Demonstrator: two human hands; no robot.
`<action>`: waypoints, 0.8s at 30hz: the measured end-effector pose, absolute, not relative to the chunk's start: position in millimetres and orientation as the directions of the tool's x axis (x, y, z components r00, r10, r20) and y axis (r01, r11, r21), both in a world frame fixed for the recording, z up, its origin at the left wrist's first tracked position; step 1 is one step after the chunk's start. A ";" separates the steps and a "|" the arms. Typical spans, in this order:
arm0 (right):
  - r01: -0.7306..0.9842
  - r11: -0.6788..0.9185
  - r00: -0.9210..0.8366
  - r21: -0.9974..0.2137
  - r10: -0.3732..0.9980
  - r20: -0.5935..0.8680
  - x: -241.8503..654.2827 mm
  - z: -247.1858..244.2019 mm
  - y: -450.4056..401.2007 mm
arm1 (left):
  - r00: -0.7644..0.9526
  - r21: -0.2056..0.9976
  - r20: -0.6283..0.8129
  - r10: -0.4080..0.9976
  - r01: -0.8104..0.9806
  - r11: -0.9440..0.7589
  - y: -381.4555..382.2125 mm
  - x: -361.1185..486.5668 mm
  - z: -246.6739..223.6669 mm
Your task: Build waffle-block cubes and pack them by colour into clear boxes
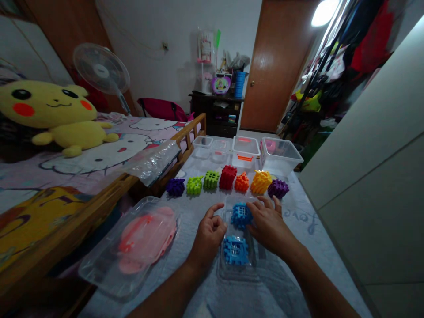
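A clear shallow tray [236, 274] lies on the table with two groups of blue interlocking pieces inside. The nearer blue pieces [236, 250] lie untouched. At the far end, my right hand [268, 221] has its fingers on the other blue pieces [241, 215]; its thumb and fingertips are at their right side. My left hand [210, 229] is beside the tray's left edge, index finger raised and apart, the other fingers curled, with nothing seen in it. Behind the tray stand stacks in a row, among them a red stack [228, 177] and a purple stack [278, 188].
Clear containers [281, 154] stand at the table's far end. Clear and pink lids [145, 238] lie at the left. A wooden bed rail [66, 225] borders the table's left side, and a bed with a yellow plush toy [73, 115] is beyond.
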State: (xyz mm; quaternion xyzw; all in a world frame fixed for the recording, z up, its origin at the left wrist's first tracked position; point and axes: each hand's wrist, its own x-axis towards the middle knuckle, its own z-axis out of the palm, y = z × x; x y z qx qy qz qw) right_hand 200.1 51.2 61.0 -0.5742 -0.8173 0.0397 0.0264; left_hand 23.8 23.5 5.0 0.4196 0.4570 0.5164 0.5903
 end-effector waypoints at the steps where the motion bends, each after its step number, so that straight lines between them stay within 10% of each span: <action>1: 0.935 0.342 -0.343 -0.094 0.939 -0.002 199.4 58.4 51.9 | 0.050 0.968 -0.105 0.993 -0.222 0.113 23.5 23.8 4.6; 24: 0.902 0.386 -0.369 -0.192 0.922 0.122 196.6 47.2 54.0 | 0.069 0.960 -0.120 0.990 -0.248 0.133 24.8 23.4 1.7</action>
